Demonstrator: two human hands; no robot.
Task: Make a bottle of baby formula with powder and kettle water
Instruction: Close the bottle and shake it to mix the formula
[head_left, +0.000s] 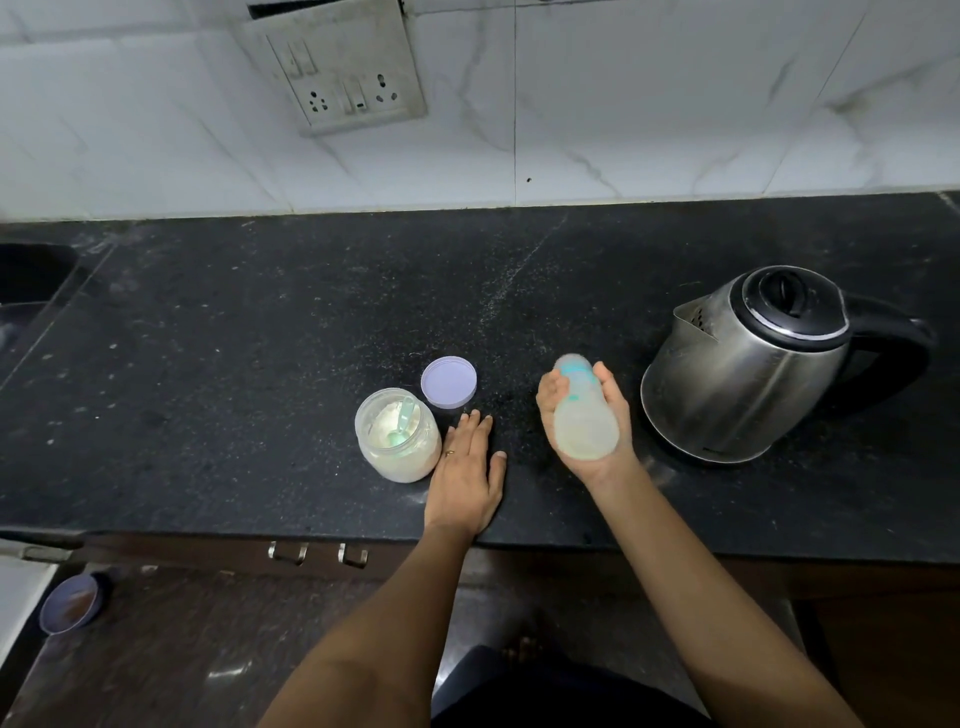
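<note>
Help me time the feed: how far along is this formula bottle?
Mostly done, it seems. The bottle looks capped and holds pale liquid; the kettle stands on the counter, lid shut. In hand: the right hand has the bottle in its grip, tilted and blurred, probably shaking it; the left hand lies flat. Left: put the purple lid on the open powder jar.

A black speckled stone bench (260, 322) runs along a wall of white marble-veined tiles (675, 104). A grey switch and socket plate (345, 78) is set in the wall, tilted in this view. A dark sink (31, 275) shows at the bench's left end. Under the front edge are two metal handles (288, 552). A round purple dish (72, 603) lies on the dark floor (208, 649) at lower left.
</note>
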